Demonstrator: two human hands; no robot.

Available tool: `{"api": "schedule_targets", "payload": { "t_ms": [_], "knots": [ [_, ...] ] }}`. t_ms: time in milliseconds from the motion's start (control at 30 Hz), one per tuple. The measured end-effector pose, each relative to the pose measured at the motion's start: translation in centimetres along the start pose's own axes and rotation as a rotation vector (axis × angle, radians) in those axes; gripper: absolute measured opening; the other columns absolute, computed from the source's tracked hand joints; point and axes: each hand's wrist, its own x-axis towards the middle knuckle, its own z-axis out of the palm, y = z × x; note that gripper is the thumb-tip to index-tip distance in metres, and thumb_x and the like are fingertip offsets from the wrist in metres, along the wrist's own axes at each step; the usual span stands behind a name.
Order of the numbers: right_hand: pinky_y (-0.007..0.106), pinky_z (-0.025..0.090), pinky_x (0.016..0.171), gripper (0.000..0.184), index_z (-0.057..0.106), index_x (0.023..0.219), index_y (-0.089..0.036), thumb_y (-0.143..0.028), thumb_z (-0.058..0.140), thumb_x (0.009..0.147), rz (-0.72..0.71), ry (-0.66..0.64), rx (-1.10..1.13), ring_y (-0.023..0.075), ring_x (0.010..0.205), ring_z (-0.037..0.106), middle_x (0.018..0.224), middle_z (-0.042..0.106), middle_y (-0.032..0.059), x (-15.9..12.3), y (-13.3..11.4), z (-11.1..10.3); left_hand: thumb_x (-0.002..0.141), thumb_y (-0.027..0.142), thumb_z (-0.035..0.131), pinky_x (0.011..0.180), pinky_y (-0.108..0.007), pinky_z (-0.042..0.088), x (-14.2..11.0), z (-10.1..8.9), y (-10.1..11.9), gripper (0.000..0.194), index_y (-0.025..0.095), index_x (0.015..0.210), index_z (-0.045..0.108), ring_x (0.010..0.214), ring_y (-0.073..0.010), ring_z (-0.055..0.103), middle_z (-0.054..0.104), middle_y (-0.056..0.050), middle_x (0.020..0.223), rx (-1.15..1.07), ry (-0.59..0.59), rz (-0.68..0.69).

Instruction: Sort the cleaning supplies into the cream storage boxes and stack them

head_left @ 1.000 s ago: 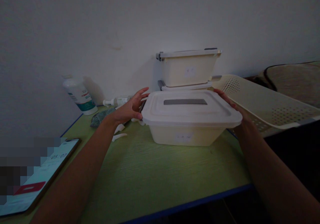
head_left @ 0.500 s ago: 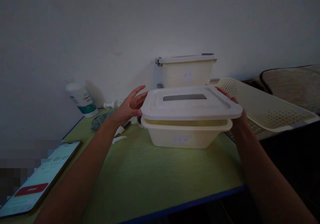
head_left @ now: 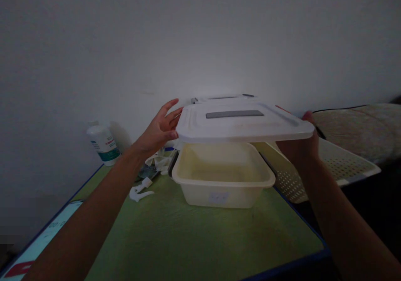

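A white lid with a grey handle strip is held in the air above a cream plastic storage box. My left hand has its thumb and fingertips at the lid's left edge, the fingers somewhat spread. Under and around the right edge, my right hand grips the lid; most of its fingers are hidden beneath it. The box stands on the green tabletop with its top uncovered, and the part of its inside that shows holds nothing visible. A pale label is on its front.
Behind the lid, a second lidded box is mostly hidden. A perforated basket lies right. At left are a white bottle, a white spray nozzle and a phone. A patterned cushion-like item lies far right.
The lid has risen off the box and moved slightly right with my hands, uncovering the box's inside. The view has shifted, so the table things appear lower.
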Motion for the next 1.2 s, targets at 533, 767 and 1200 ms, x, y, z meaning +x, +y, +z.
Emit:
{"api": "schedule_targets", "payload": {
  "t_ms": [533,767,1200],
  "knots": [
    [0.047,0.033,0.096,0.046,0.058,0.071,-0.028,-0.072,0.046,0.066,0.127,0.074,-0.094,0.0260,0.112,0.046,0.087,0.063,0.0030,12.8,1.8,-1.8,0.057,0.040,0.074,0.101,-0.034,0.029,8.8,-0.6,-2.5,0.054,0.016,0.102,0.054,0.112,-0.0218,0.047,0.056,-0.007,0.108,0.107,0.093,-0.067],
    [0.045,0.038,0.088,0.060,0.062,0.072,-0.025,-0.078,0.036,0.065,0.083,0.117,-0.166,0.0257,0.100,0.051,0.083,0.060,0.0057,14.2,3.7,-2.1,0.061,0.036,0.070,0.093,-0.031,0.034,10.6,-1.0,-4.6,0.041,0.017,0.096,0.058,0.100,-0.0181,0.051,0.059,-0.004,0.101,0.219,0.106,-0.034],
    [0.038,0.044,0.073,0.051,0.060,0.068,-0.017,-0.065,0.045,0.076,-0.020,0.337,-0.398,0.0232,0.084,0.055,0.077,0.058,0.0077,17.0,6.1,-0.6,0.075,0.034,0.058,0.104,-0.041,0.024,11.8,-1.7,-5.5,0.047,0.016,0.118,0.051,0.121,-0.0235,0.040,0.049,-0.008,0.130,0.415,0.166,-0.163]
  ]
}}
